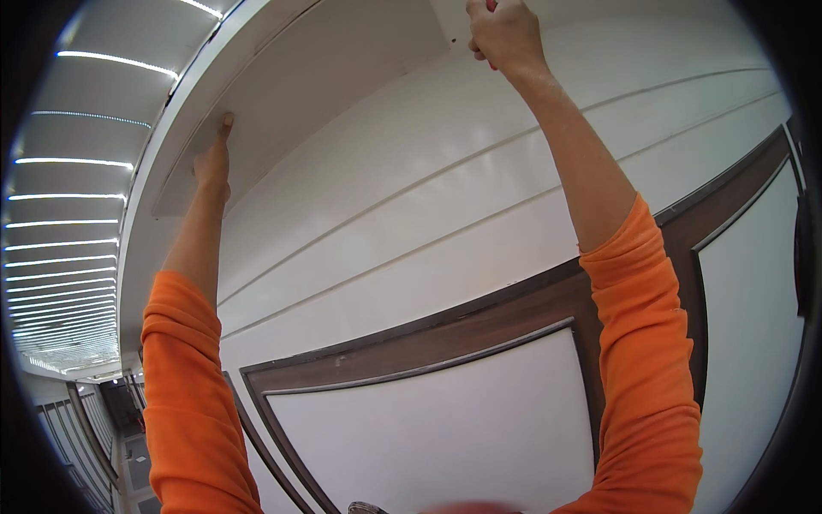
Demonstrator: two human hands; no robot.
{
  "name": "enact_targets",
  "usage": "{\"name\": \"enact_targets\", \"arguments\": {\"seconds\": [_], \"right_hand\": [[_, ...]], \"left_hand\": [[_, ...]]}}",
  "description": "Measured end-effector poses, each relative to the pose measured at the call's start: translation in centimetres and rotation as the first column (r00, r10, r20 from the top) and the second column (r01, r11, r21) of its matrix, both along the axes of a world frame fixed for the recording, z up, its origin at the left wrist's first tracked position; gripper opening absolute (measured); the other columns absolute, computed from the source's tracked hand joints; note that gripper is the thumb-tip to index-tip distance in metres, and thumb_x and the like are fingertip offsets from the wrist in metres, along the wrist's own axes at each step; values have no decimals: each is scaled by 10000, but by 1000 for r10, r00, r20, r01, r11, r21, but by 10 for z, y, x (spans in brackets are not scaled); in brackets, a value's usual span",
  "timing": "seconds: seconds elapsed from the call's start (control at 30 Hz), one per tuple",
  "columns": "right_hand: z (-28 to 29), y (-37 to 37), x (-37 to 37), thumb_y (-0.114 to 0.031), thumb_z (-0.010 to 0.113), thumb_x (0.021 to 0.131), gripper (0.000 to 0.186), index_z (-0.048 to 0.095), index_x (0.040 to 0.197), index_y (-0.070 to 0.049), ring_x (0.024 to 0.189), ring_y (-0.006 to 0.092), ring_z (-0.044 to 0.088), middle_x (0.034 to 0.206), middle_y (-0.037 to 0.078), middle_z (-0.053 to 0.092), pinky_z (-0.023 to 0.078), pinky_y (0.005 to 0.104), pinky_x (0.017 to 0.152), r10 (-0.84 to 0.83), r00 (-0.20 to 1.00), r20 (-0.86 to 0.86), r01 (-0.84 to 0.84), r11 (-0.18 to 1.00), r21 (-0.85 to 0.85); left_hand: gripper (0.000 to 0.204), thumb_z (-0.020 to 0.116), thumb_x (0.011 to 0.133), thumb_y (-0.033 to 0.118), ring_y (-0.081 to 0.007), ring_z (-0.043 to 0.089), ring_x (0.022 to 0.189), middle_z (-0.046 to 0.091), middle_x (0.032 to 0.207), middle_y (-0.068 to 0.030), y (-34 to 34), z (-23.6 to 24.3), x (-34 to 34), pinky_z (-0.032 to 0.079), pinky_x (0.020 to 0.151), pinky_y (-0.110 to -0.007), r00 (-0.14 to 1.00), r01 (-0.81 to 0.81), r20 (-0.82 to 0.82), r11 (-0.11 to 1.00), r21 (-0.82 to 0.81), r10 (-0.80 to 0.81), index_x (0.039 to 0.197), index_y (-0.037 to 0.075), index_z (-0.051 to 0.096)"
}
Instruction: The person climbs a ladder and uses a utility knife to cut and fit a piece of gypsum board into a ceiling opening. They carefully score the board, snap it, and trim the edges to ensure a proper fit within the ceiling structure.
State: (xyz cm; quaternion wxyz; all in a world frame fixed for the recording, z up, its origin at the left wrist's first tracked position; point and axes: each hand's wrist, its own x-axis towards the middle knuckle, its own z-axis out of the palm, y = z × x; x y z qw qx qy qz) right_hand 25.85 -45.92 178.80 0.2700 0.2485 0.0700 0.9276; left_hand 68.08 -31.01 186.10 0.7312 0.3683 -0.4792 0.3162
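While both arms stretch overhead in bunched orange sleeves (642, 343), the left hand (212, 164) rests at the upper left of the frame against a long pale panel (342, 73) beneath an overhang. That hand looks open, one digit pointing up along the panel; its other fingers are hard to make out. At top centre, the right hand (507, 38) is curled tightly around a slim red object (491, 4), which peeks out at either end of the fist; its kind cannot be told. Just beside that fist is a small dark spot (454, 40). A grooved white wall (402, 223) curves across the middle, above dark-framed white insets (445, 420); strips of light (73, 161) line the left. If the panel is loose, which cannot be told, lifting the left hand away could let it sag. A slackening right grip could drop the red object toward the person's head; tiring arms might cause either.
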Motion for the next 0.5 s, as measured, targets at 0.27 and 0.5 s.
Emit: {"name": "enact_targets", "arguments": {"seconds": [0.27,0.5], "right_hand": [[11,22,8,-213,528,1011,242,510,1178,-39,771,511,659,831,288,669,526,613,685,-264,952,-155,287,946,153],[7,-22,18,-252,544,1011,288,647,1124,-7,593,187,576,740,74,625,515,407,589,-250,942,-222,307,910,277]], "left_hand": [[1274,771,729,753,-416,260,1516,314,1612,-287,-5,5,4,259,1228,-479,998,-35,-50,998,-46,33,1506,-158,338],[1323,767,718,770,-418,262,1513,253,1617,-318,-3,-6,-8,272,1221,-476,996,-22,-89,1000,-19,21,1485,-207,310]]}}
